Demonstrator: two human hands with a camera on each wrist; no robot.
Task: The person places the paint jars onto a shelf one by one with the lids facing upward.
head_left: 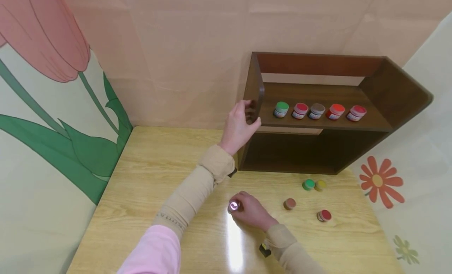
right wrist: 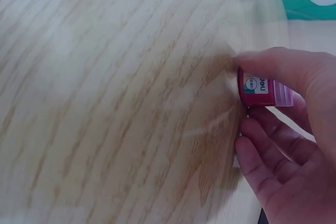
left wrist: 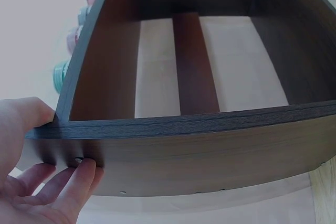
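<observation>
The left hand [head_left: 238, 126] has its grip round the left side of the shelf [head_left: 310, 88], thumb in front, fingers outside, maybe to keep it steady. In front of the shelf, the right hand's [head_left: 251, 212] grip is nearly closed, pinching a red jar [right wrist: 257, 88]. Five jars [head_left: 317, 111] stand in a row on the shelf, perhaps so each shows.

A creased salmon-pink backdrop [head_left: 169, 62] spans the far side. The pale left wall [head_left: 35, 211] bears a printed pink tulip [head_left: 53, 34]; the pale right wall [head_left: 427, 148], an orange-red flower [head_left: 377, 180]. Light glares [head_left: 234, 242] off the near wood-grain tabletop [head_left: 134, 187].
</observation>
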